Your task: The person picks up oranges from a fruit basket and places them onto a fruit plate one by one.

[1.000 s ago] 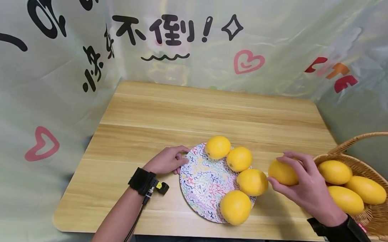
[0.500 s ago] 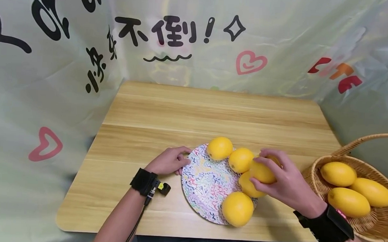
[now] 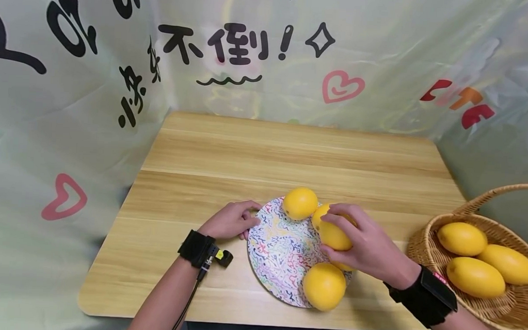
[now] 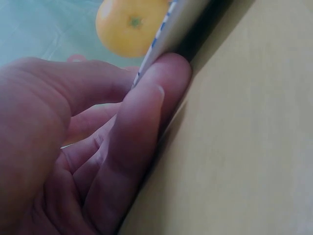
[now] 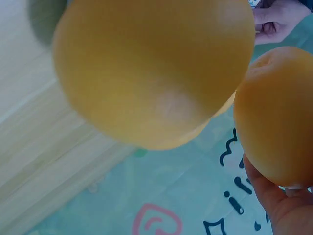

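My left hand (image 3: pixel 231 219) pinches the left rim of a round, squiggle-patterned plate (image 3: pixel 273 262); in the left wrist view a finger (image 4: pixel 166 73) lies under its edge. Above the plate's right side, my right hand (image 3: pixel 370 244) grips a yellow mango (image 3: pixel 335 235). That mango (image 5: pixel 276 117) also shows in the right wrist view, with fingertips against it. Other mangoes lie along the plate's right rim: one at the back (image 3: pixel 300 203), one at the front (image 3: pixel 324 286), and two partly hidden by the right hand and its mango.
At the right edge of the wooden table (image 3: pixel 264 155) stands a wicker basket (image 3: pixel 418 241) with a tall handle and three mangoes (image 3: pixel 474 276). Printed cloth (image 3: pixel 284 97) walls in the back and sides.
From beside the basket, my right hand has carried its mango leftward over the plate's right side. My left hand keeps its hold on the rim. The view has shifted slightly.
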Demonstrator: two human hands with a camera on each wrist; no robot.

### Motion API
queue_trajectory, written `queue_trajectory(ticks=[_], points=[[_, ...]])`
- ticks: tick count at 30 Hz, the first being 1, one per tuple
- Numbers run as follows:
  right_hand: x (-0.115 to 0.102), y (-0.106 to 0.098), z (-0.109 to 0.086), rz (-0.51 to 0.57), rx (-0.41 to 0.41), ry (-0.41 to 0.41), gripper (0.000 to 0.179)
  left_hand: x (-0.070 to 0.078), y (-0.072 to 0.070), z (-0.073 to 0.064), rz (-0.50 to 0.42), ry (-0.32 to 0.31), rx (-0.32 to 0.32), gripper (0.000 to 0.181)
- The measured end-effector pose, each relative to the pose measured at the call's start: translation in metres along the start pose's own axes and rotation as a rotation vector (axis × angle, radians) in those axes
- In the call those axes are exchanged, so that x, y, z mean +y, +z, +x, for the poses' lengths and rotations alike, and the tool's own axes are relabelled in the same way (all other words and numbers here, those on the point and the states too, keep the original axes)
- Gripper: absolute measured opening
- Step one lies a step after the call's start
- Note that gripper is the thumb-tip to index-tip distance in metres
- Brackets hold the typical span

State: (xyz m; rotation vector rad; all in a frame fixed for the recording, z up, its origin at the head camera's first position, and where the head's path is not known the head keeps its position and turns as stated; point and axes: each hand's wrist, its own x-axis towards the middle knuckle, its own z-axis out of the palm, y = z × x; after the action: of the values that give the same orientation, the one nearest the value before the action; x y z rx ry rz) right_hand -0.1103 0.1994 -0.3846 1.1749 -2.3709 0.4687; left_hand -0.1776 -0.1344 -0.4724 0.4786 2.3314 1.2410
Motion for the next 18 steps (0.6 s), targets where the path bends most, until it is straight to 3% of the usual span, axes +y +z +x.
queue_trajectory(ticks=[8, 15, 18], points=[[-0.001, 0.012, 0.006, 0.012, -0.02, -0.06, 0.045, -0.001, 0.0, 0.0, -0.004, -0.008, -0.005, 0.048], [-0.003, 0.018, 0.008, 0.026, -0.115, -0.034, 0.04, -0.001, 0.0, 0.0, -0.003, -0.003, -0.001, 0.047], [-0.004, 0.021, 0.009, 0.041, -0.119, -0.052, 0.038, -0.001, 0.0, 0.0, -0.005, -0.004, 0.0, 0.047]])
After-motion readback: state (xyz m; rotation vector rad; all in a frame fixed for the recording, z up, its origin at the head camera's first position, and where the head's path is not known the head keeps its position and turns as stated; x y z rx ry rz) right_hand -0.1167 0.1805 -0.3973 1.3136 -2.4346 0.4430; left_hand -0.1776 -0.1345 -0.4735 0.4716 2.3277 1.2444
